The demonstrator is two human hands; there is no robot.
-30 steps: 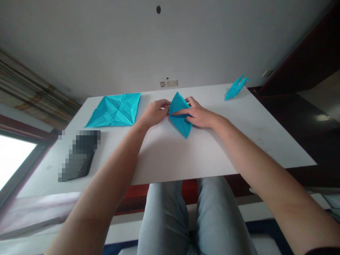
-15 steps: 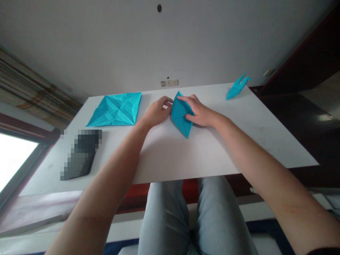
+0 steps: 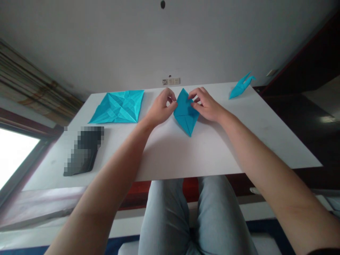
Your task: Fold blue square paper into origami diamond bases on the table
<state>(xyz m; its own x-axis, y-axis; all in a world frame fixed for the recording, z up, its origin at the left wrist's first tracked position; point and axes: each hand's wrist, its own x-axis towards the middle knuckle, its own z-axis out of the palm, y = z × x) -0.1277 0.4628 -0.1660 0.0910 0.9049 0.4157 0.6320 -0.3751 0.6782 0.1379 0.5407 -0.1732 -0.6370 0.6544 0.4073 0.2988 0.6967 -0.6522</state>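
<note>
A blue paper folded into a kite-like diamond (image 3: 186, 113) lies on the white table (image 3: 172, 148), its long point toward me. My left hand (image 3: 160, 108) pinches the paper's upper left edge between thumb and fingers. On the other side, my right hand (image 3: 207, 104) pinches the upper right edge near the top corner. Both hands rest on the table on either side of the fold.
A creased, unfolded blue square sheet (image 3: 118, 106) lies at the back left. A folded blue paper crane (image 3: 241, 85) sits at the back right corner. A dark blurred object (image 3: 82, 150) lies at the left. A wall socket (image 3: 170, 81) is behind the table. My knees are below its front edge.
My right hand has lifted its finger off the paper's middle and moved to pinch the upper right edge. My left hand has shifted up along the left edge.
</note>
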